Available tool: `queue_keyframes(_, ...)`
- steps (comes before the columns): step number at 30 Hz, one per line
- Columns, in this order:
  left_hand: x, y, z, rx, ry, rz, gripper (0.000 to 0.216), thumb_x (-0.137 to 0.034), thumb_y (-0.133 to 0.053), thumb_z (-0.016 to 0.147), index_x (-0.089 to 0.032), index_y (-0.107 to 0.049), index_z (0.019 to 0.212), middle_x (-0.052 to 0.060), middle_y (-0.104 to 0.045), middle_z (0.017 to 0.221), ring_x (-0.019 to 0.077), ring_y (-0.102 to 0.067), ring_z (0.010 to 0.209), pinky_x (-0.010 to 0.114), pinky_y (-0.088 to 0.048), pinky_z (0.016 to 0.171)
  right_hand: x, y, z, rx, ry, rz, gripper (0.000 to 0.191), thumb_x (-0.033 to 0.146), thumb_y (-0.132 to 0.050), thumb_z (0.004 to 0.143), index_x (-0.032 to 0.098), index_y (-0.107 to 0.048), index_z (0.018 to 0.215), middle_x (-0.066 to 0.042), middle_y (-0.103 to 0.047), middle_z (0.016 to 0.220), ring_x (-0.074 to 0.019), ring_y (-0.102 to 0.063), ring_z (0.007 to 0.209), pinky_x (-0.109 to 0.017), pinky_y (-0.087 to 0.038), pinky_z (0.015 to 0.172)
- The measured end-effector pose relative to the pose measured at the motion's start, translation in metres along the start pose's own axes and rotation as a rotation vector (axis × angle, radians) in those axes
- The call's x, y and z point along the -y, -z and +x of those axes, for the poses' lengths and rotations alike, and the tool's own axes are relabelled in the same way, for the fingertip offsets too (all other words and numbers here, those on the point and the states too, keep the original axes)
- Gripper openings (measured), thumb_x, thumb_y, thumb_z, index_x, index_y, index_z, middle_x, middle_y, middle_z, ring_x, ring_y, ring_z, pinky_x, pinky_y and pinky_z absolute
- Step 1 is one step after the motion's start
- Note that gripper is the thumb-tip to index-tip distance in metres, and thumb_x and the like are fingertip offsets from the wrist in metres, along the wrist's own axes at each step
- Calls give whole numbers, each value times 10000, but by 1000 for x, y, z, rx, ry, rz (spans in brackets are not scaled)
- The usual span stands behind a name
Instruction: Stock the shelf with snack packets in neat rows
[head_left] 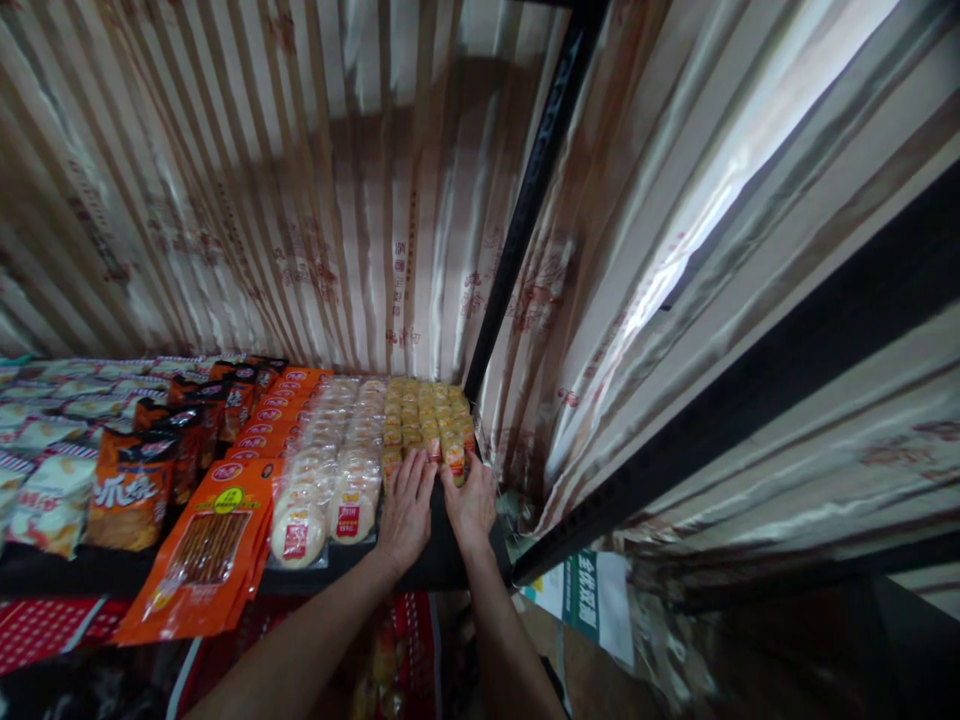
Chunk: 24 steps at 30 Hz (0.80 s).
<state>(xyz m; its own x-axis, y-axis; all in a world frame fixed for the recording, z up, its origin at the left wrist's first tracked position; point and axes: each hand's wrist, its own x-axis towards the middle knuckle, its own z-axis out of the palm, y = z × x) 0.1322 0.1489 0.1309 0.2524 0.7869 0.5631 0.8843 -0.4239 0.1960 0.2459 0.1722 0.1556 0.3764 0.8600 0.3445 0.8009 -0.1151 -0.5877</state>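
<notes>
Rows of small yellow-wrapped snack packets (pixel 424 405) fill the right end of the black shelf (pixel 442 565). At their front edge my left hand (pixel 407 505) lies with fingers stretched out, fingertips touching the foremost packets. Close beside it, my right hand (pixel 471 505) has its thumb and fingers around the sides of a front yellow snack packet (pixel 454 460) with red print. Its fingertips are partly hidden. Left of my hands stand two rows of round white crackers in clear wrap (pixel 352 510).
Orange bags of stick snacks (pixel 214 540) overhang the shelf front. Farther left are orange-black snack bags (pixel 131 490) and white snack bags (pixel 52 500). A black upright post (pixel 517 235) rises at the back corner, and a black beam (pixel 675 450) slants across the right. Pleated printed sheeting (pixel 360 220) hangs behind.
</notes>
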Motion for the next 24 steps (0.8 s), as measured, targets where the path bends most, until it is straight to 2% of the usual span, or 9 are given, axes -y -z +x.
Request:
queue_keyframes(3,-1,1,1,-25,54,111,608,-57,-467,789,-206,-378,1371,131,-344,1451,280,-244,1363,492,-295,1067,0,0,0,3,7,2,489,372,-504,820,100,-527,1226,-153,-577,1087,-284,-510,1069,-367,-394,917)
queue_keyframes(7,0,0,3,-43,41,195,601,-85,-499,815,-275,-373,1371,123,-364,1440,285,-285,1345,489,-329,1042,0,-1,-2,12,12,-13,474,364,-487,831,90,-532,1215,-162,-576,1085,-281,-514,1057,-366,-395,909)
queue_keyframes(16,6,-2,7,-90,-61,183,472,-108,-525,819,-169,-478,1285,89,-540,1279,280,-424,1237,470,-355,1039,0,-6,-3,-8,22,-6,432,348,-467,839,99,-542,1184,-157,-593,1056,-267,-528,1042,-354,-407,888)
queue_keyframes(24,-3,0,21,-206,-58,50,376,-141,-477,858,-137,-500,1234,105,-576,1196,250,-452,1205,463,-360,1047,-3,-9,-2,-18,38,0,453,356,-451,842,75,-543,1185,-169,-596,1059,-272,-526,1024,-358,-407,879)
